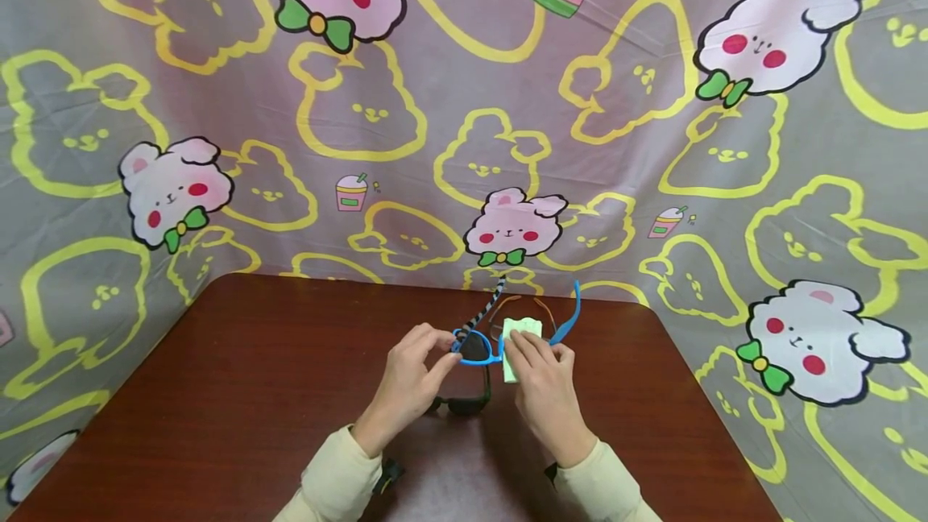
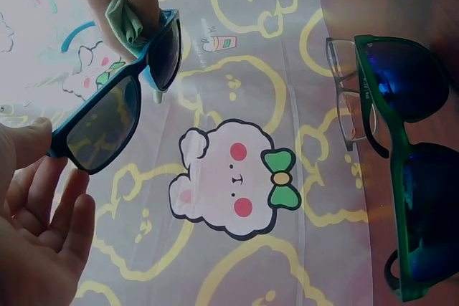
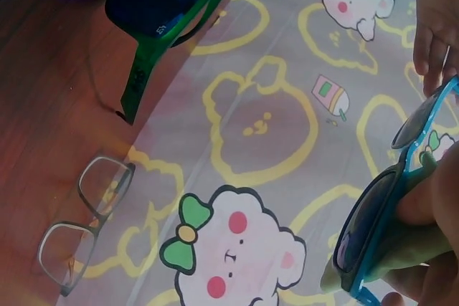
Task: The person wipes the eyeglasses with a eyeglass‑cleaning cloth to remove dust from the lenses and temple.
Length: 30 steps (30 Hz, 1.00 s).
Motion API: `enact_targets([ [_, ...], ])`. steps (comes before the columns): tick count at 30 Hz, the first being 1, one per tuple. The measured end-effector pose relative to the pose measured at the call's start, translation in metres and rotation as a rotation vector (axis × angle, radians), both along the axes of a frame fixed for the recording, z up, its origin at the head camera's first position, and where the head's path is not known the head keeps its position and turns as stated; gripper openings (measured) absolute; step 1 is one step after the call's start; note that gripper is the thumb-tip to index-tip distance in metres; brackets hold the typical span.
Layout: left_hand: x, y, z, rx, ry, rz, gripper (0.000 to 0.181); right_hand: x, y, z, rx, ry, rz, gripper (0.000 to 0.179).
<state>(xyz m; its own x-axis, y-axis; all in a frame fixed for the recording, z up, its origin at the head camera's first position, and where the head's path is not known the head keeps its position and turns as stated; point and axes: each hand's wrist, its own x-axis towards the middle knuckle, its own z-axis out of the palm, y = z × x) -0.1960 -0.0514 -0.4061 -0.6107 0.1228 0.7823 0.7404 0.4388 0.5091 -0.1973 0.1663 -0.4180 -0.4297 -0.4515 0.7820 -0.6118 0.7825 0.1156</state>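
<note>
from where i stand, the blue sunglasses are up off the surface, between both hands. the left hand pinches one end of the frame, thumb against fingers; the right hand has its fingers closed on a pale green cloth, gripping it at the other lens. green sunglasses and clear glasses rest nearby. i'd say a lens wipe is in hand; the next move likely calls for light rubbing, the frame kept steady.
</note>
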Motion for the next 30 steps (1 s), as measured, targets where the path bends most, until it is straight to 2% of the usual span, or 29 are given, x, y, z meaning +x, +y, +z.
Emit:
enact_targets([
  [11, -0.002, 0.001, -0.001, 0.057, 0.038, 0.02, 0.021, 0.004, 0.003, 0.002, -0.029, -0.057, 0.02, 0.043],
  [17, -0.002, 0.0, 0.001, 0.065, -0.02, 0.049, 0.019, 0.005, 0.004, 0.001, -0.086, -0.039, 0.08, 0.044],
  [23, -0.003, -0.003, 0.001, 0.101, -0.087, 0.07, 0.016, 0.009, 0.0, 0.005, -0.255, 0.017, 0.19, 0.035],
  [26, -0.003, -0.004, 0.0, 0.103, -0.112, 0.071, 0.016, 0.01, -0.003, 0.007, -0.318, 0.049, 0.193, 0.034],
  [30, -0.002, -0.003, -0.001, 0.075, -0.123, 0.073, 0.016, 0.011, -0.006, 0.008, -0.357, 0.039, 0.156, 0.037],
])
